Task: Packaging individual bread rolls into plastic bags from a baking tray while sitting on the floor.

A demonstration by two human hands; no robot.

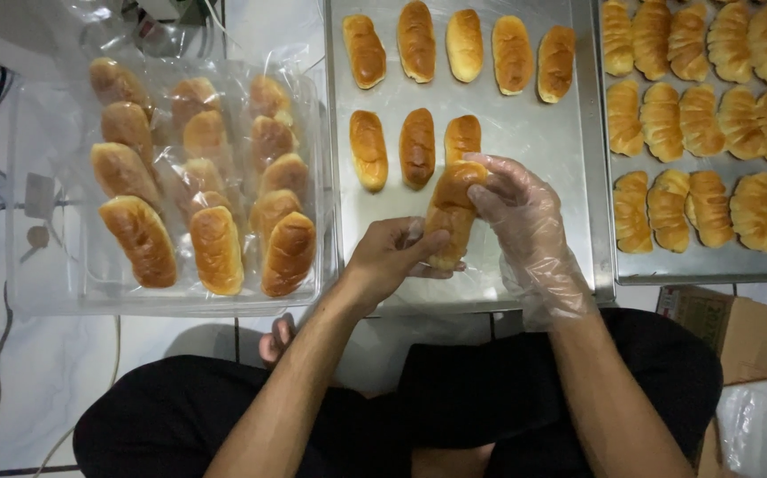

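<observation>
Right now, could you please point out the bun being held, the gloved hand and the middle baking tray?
bun (451,217): head view, on its browned top, between both hands.
right hand (525,217): head view, middle of the clear glove.
middle baking tray (525,133): head view, bare metal floor.

The right hand (525,212) wears a thin, clear plastic glove (538,265) — loose and crinkly, ending in a baggy cuff at the wrist. The left hand (388,261) is bare. Both arms have no sleeves. Near the bottom, the legs are in black trousers (454,398).
</observation>
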